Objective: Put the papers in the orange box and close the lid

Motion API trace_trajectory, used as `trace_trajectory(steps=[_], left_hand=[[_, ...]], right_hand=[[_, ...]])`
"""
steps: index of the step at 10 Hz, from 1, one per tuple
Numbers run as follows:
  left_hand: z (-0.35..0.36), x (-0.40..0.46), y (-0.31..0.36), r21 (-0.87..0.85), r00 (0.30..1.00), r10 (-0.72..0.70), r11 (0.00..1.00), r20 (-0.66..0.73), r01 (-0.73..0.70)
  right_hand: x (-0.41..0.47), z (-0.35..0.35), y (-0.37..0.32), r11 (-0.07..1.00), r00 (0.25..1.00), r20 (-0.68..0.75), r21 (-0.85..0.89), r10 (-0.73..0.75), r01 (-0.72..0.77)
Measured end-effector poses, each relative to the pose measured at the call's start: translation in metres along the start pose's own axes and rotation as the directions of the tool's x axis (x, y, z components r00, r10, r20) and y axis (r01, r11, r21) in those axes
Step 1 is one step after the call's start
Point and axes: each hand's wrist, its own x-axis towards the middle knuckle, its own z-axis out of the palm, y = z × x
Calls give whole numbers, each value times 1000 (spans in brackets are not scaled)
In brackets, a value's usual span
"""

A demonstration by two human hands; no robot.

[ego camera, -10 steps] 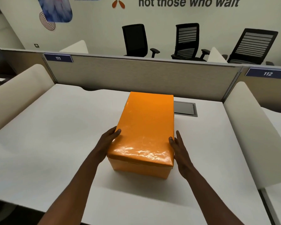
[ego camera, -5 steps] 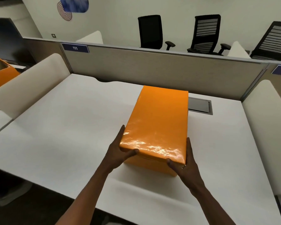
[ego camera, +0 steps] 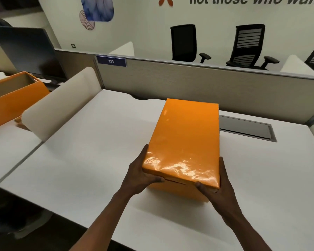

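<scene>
Two orange boxes are in view. At far left, on the neighbouring desk behind a cream rounded divider panel (ego camera: 62,104), sits an open-topped orange cardboard box (ego camera: 13,98), lidless, its brown inside showing; no papers are visible in it or anywhere else. Moving right, on the white desk (ego camera: 80,151), the left hand (ego camera: 140,175) wraps the near-left corner of a glossy orange rectangular lid (ego camera: 185,142), thumb hooked under its front edge, fingers flat along the side. The lid sits on the orange box base (ego camera: 179,192), and a thin dark gap shows at the front, so it is probably being lifted. The right hand (ego camera: 216,187) mirrors this at the near-right corner, thumb under the edge. Three black office chairs (ego camera: 185,44) stand beyond the grey partition (ego camera: 188,82).
</scene>
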Motion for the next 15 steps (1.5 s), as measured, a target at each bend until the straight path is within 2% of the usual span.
trace_trajectory(steps=[2,3,4,7,9,12,13,14,15], left_hand=[[-173,34,-37,103,995,28,995,-99,-17],[-225,50,-44,162,992,10,987,-124,10],[-306,72,-63,237,985,-44,968,-168,83],[-418,115,-100,396,977,-105,902,-185,172],[-456,130,-124,431,967,-184,869,-177,244],[-472,145,-134,450,976,-191,866,-104,217],[-478,152,-130,553,982,-185,815,-35,173],[-469,160,-119,646,985,-171,748,-35,153],[-437,175,-78,696,996,84,715,21,-75]], right_hand=[[61,157,-74,994,991,80,12,-106,106],[85,204,-94,991,986,98,23,-133,131],[118,279,-124,991,983,130,23,-131,129],[171,400,-164,987,974,163,28,-160,157],[190,449,-165,987,971,175,35,-164,160],[199,467,-163,986,974,152,-6,-166,169],[197,455,-164,968,963,161,-93,-218,234],[209,430,-173,928,956,146,-238,-256,285],[231,380,-199,754,908,74,-531,-412,386]])
